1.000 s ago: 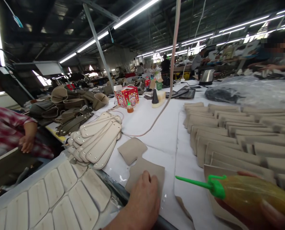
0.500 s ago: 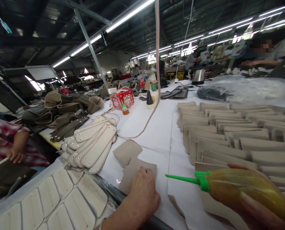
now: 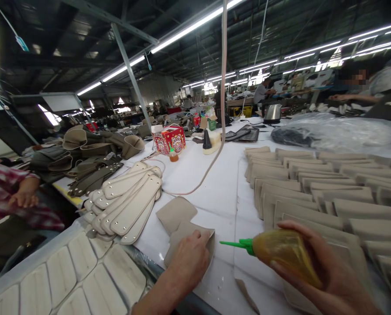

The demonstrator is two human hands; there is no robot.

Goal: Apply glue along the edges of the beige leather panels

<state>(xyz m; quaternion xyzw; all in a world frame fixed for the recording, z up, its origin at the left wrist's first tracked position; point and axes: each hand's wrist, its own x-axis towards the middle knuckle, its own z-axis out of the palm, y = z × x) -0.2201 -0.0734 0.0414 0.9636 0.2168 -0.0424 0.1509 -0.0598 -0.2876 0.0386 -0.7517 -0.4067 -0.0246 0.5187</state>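
Note:
My right hand [image 3: 326, 271] is wrapped round a yellow glue bottle [image 3: 280, 249] with a green nozzle that points left, low over the white table [image 3: 215, 179]. My left hand [image 3: 190, 260] grips a beige leather piece [image 3: 185, 234] at the table's near edge, and the piece's right edge is curled up off the surface. A second beige piece [image 3: 175, 212] lies flat just beyond it.
Rows of folded beige pieces [image 3: 320, 183] fill the right side. A fan of riveted beige straps [image 3: 129, 201] lies left, padded panels [image 3: 83, 271] below it. A hanging cord [image 3: 220, 131] loops onto the table. A red box [image 3: 169, 139] stands farther back. Another person's hand [image 3: 22, 197] is at the left.
My right hand brought the glue bottle left and closer to the leather piece. My left hand went from pressing the piece flat to gripping it, and its edge has lifted.

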